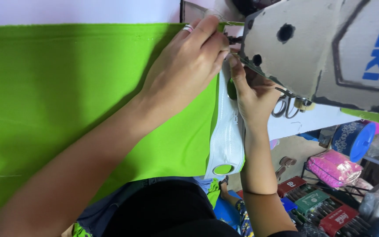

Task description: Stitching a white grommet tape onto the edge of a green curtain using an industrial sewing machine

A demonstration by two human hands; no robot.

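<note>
Pinching at the needle area of the grey, scuffed sewing machine, the left hand and right hand each grip the bright green cloth, apparently steadying it for stitching. A white eyelet tape strip runs along the cloth's edge across the desk.
</note>
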